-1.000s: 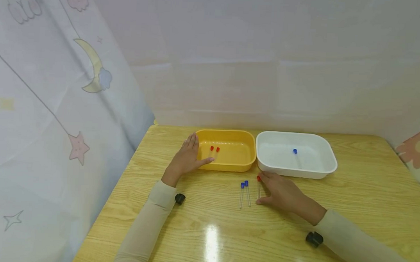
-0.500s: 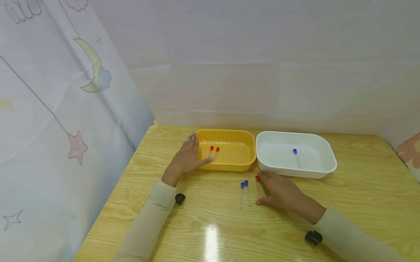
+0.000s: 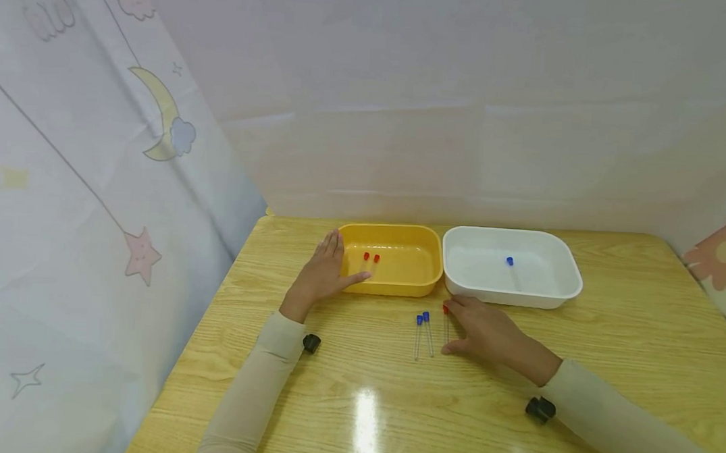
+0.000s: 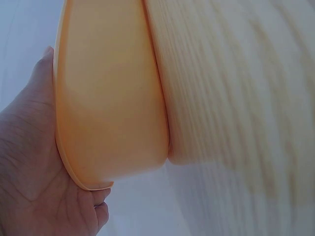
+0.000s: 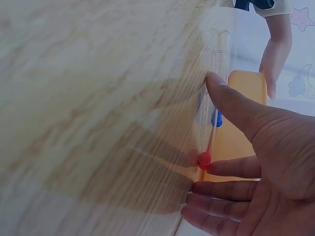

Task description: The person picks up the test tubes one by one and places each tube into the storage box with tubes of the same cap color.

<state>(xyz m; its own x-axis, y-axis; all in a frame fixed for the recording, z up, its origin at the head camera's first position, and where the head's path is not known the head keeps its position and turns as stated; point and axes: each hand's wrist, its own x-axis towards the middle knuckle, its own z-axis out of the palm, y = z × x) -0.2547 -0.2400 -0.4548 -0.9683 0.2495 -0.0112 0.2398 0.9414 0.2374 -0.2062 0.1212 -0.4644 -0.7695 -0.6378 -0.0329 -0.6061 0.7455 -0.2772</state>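
My left hand (image 3: 321, 273) rests against the left end of the yellow tray (image 3: 421, 290), fingers straight along its side, thumb along the front rim. Two red-capped tubes (image 3: 376, 259) lie inside that tray. My right hand (image 3: 489, 333) is over the table at a clear red-capped tube (image 3: 446, 325). Its index finger touches the red cap (image 5: 205, 161), and the thumb is spread toward the tube's other end. Two blue-capped tubes (image 3: 418, 333) lie just left of it, close together. In the left wrist view, the hand (image 4: 44, 162) lies along the tray's rim.
A white tray (image 3: 512, 298) stands beside the yellow one, with one blue-capped tube (image 3: 511, 263) inside. Both trays sit near the back of the wooden table (image 3: 306, 413). A pale printed curtain (image 3: 366, 152) hangs behind and at the left.
The red-capped tube by my right hand has shifted very slightly left, along with that hand. My left hand and both trays have stayed in place.
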